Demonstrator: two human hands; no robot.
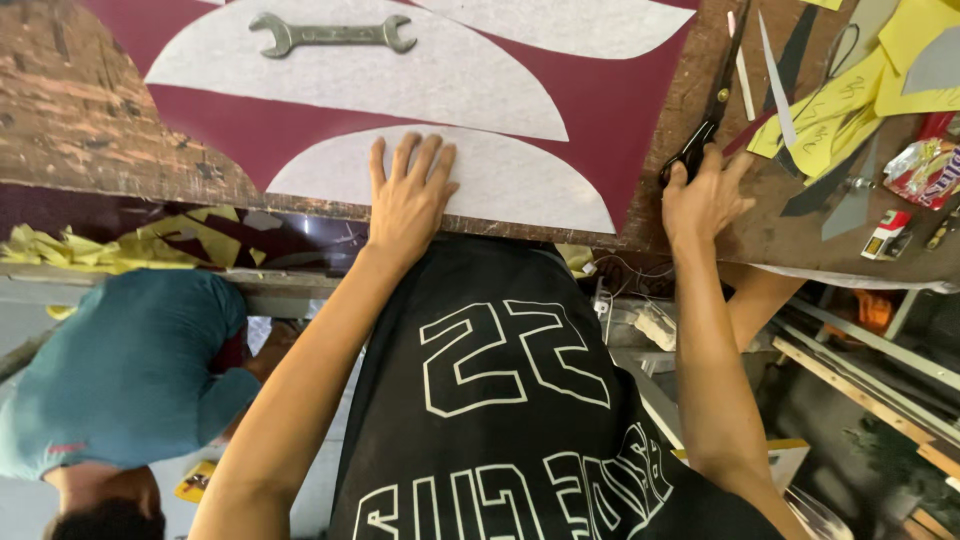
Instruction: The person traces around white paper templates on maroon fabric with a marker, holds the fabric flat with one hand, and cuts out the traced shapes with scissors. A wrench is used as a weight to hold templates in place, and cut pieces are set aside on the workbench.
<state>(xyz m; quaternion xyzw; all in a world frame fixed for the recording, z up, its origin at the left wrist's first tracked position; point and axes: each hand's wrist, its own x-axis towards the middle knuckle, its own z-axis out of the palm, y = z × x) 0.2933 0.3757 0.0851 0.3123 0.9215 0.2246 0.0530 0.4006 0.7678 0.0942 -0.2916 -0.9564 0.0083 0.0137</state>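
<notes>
My left hand [408, 192] lies flat, fingers spread, on a white half-round felt piece [510, 180] that rests on a dark red sheet [240, 125] at the near edge of the worn wooden table [60, 120]. My right hand [703, 198] is on the black handles of a pair of scissors [712, 110], whose blades point away from me along the red sheet's right edge. Whether the fingers are closed on the handles is unclear. Two more white curved pieces [400, 80] lie farther up the sheet.
A grey open-ended wrench [332, 35] sits on the upper white piece. Yellow paper scraps [850, 100], grey offcuts, a snack wrapper [925, 170] and a small box [885, 233] crowd the right. Another person in a teal shirt [120, 375] bends low at lower left.
</notes>
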